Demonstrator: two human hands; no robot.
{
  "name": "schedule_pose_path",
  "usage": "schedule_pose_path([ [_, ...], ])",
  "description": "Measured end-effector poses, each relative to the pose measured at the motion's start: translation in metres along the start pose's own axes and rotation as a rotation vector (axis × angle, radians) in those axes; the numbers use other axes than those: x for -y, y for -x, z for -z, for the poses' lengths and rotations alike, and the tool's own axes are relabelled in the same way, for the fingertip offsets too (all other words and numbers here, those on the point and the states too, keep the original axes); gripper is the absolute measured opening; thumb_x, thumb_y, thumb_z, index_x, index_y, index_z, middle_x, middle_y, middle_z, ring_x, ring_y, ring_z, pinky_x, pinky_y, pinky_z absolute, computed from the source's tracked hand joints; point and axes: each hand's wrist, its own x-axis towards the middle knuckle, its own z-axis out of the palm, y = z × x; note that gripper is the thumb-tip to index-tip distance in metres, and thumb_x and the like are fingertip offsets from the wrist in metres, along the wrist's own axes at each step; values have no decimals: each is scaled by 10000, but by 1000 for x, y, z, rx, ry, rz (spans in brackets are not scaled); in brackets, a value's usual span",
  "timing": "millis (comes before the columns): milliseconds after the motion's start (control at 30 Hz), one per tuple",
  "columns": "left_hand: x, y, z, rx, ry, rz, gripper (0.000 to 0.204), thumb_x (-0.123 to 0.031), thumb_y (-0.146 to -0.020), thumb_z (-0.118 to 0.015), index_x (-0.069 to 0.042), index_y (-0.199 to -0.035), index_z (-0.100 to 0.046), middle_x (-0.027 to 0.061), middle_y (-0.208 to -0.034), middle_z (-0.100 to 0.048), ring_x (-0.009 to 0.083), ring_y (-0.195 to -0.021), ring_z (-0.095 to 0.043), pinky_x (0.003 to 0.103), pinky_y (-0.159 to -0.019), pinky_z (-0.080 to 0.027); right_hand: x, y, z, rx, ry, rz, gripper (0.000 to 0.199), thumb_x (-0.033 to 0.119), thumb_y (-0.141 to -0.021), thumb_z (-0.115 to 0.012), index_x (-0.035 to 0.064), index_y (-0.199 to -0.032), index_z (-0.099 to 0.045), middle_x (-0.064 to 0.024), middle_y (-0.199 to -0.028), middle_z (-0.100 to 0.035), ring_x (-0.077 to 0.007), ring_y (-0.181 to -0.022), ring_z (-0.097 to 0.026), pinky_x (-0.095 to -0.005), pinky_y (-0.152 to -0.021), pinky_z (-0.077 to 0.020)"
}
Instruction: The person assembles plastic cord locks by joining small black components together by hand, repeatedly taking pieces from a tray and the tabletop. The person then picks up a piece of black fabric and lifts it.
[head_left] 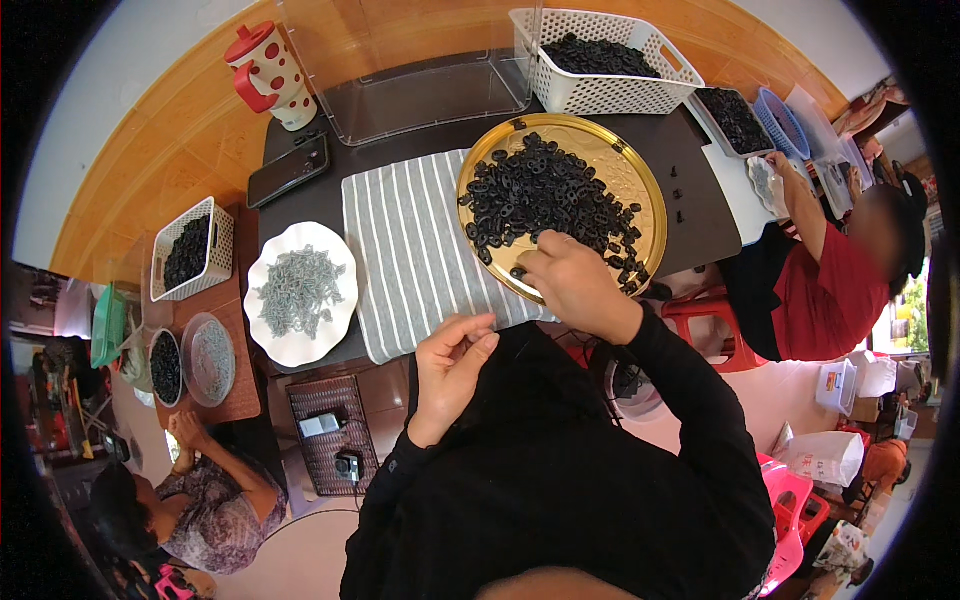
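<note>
A gold round tray (650, 180) holds a heap of small black oval pieces (540, 190) with holes in them. Over its near rim, my right hand (585, 285) pinches one small black piece (517, 272) at its fingertips. My left hand (450, 375) is at the near edge of a grey-and-white striped cloth (405, 240), thumb and fingers drawn together; whatever they hold is too small or hidden to make out. To the left, a white scalloped plate (256, 335) carries a pile of small grey metal pieces (302, 290).
Behind the tray stand a clear plastic box (430, 100) and a white basket (620, 98) of black pieces. A phone (288, 172) and a polka-dot tumbler (272, 75) are at far left. One co-worker (215, 510) sits at left, another (835, 280) at right, beside a red stool (712, 325).
</note>
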Motion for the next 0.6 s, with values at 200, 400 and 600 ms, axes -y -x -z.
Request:
schedule_pose_path([
  [200,1,-2,-1,16,-62,-18,237,22,-882,-650,12,-1118,-676,20,-844,-600,83,-763,-551,207,-710,-449,7,2,-10,17,127,-11,82,20,-745,-582,-23,-811,-562,-181,-848,-515,-352,-821,-565,-415,-699,-490],
  [400,-4,-12,-10,35,-131,-70,228,29,-879,-653,24,-1106,-671,21,-878,-589,79,-807,-545,206,-723,-447,8,4,-9,24,139,-18,127,27,-722,-595,-42,-814,-541,-184,-859,-512,-356,-831,-562,-407,-716,-496],
  [600,-2,-27,-22,-3,-176,-184,232,48,-874,-629,17,-1102,-659,48,-885,-589,96,-746,-540,221,-674,-444,5,4,-13,-18,181,-1,97,12,-737,-581,-36,-807,-534,-190,-859,-513,-355,-824,-562,-403,-727,-496],
])
